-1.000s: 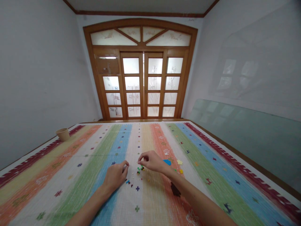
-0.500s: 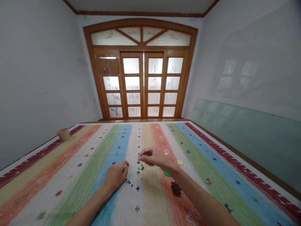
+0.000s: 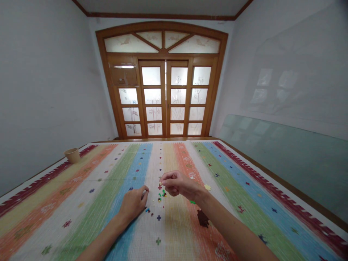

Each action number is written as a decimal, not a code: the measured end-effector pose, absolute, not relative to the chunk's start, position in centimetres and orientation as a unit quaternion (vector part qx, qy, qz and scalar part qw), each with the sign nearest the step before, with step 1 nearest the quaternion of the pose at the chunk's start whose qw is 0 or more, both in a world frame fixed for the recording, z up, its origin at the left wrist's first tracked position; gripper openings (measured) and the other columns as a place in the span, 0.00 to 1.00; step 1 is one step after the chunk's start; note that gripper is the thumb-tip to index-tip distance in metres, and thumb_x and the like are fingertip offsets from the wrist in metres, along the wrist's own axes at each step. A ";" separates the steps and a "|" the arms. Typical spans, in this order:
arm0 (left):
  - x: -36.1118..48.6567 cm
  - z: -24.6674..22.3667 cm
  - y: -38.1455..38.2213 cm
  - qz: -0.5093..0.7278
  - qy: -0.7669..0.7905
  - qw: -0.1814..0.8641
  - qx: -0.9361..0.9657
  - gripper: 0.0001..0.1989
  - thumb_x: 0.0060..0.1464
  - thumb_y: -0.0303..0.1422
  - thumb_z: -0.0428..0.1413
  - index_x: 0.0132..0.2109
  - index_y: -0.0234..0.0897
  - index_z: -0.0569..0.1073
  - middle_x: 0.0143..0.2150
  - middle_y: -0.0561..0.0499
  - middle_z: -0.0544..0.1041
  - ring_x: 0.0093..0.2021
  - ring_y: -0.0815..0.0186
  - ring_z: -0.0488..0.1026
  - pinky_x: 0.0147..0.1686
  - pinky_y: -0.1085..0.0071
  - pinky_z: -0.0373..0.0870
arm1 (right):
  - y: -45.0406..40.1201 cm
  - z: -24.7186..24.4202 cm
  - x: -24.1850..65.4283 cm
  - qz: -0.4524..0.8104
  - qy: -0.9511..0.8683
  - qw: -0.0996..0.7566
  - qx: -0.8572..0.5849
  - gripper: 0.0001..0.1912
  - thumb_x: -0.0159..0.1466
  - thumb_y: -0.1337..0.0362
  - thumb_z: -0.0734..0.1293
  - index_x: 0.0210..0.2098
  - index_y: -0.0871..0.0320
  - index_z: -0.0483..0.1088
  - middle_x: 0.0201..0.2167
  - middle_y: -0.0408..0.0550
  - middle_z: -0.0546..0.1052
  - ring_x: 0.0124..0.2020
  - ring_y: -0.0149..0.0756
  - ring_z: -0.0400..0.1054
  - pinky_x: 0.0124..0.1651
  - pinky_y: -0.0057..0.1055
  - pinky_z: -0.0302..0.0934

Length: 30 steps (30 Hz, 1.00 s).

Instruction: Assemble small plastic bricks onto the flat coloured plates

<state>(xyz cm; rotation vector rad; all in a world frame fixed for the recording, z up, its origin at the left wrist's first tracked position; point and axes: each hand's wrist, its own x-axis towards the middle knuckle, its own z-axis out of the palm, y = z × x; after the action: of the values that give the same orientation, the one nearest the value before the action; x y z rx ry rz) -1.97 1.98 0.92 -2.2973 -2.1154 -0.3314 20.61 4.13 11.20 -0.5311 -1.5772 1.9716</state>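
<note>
Fingers curled, my left hand (image 3: 136, 200) rests on the striped cloth (image 3: 152, 232); whatever it holds, if anything, is hidden. Small blue and dark pieces (image 3: 148, 210) lie just below its fingertips. My right hand (image 3: 175, 183) pinches a tiny pale piece (image 3: 160, 183) between thumb and index finger, above the middle of the cloth. Near it are several small green, yellow and dark pieces (image 3: 163, 195). Under and beside my right forearm lie a dark brown pile (image 3: 203, 218), a partly covered green pile (image 3: 192, 202) and a pale yellow pile (image 3: 207, 187).
A tan cup (image 3: 72, 155) stands at the far left edge of the table. Wooden doors with glass panes (image 3: 166, 98) are beyond the table. A pale green glass panel (image 3: 282, 152) leans along the right wall.
The fingers of my right hand have curled slightly, and the pale piece shows more clearly at their tips. My left hand has hardly moved.
</note>
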 end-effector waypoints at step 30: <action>-1.9 1.3 1.8 -0.105 -0.673 -0.010 -0.732 0.14 0.65 0.36 0.47 0.48 0.44 0.76 0.30 0.50 0.80 0.36 0.61 0.78 0.36 0.70 0.63 | 5.9 12.2 23.6 0.687 -0.629 0.303 -0.200 0.12 0.54 0.59 0.75 0.29 0.61 0.73 0.14 0.32 0.58 0.17 0.22 0.46 0.21 0.25 0.38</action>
<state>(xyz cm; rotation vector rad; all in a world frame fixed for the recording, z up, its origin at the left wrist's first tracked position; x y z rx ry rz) -1.86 1.80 1.29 -2.3145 -2.1283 -0.3333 23.59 5.94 12.17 -0.5290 -1.6684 1.8222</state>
